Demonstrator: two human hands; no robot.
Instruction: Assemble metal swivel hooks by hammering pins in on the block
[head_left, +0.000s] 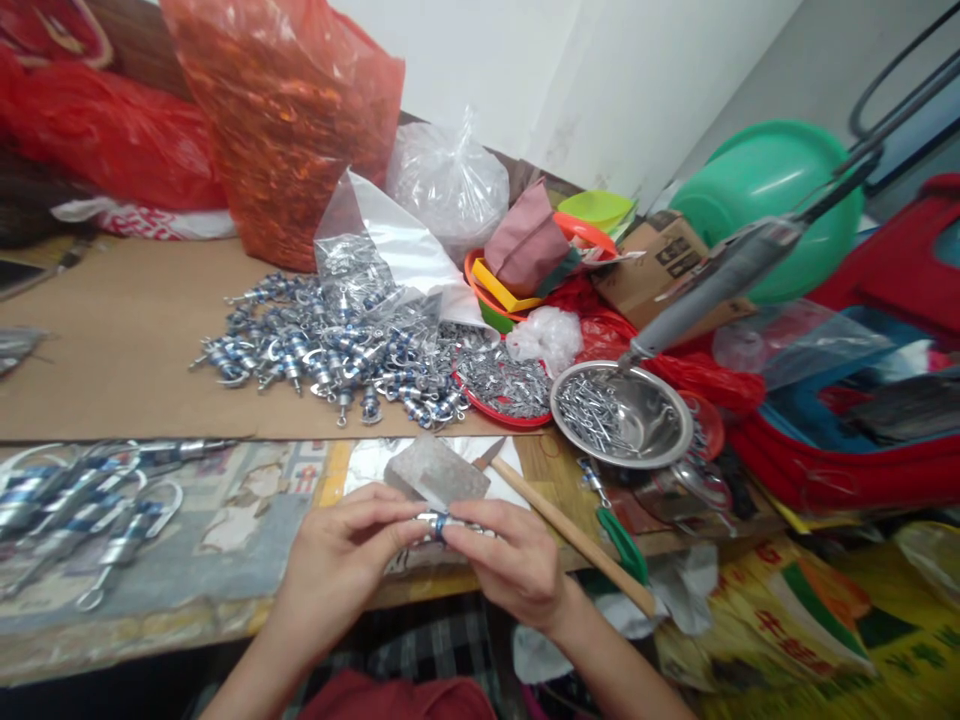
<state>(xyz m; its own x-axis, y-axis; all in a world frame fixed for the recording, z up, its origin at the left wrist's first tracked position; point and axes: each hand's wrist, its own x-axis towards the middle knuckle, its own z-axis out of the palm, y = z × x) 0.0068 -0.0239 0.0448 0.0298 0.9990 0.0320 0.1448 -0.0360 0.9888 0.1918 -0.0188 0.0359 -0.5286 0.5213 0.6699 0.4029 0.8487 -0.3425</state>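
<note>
Cluttered workbench (232, 580) behind a silver, blue-banded metal fitting (440, 524), tight in left grip (341, 550) and right grip (519, 560)

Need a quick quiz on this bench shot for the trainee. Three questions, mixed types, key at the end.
1. Multiple choice: what do the left-hand grip and the right-hand grip hold between them?
A) a cardboard box
B) a small metal fitting with a blue band
C) a plastic bag

2. True or false: from the wearer's view, the metal bowl stands to the right of the red plate.

3. Fill the gap: the long handle lying near the grey block appears to be made of ____.

Key: 1. B; 2. true; 3. wood.
</note>
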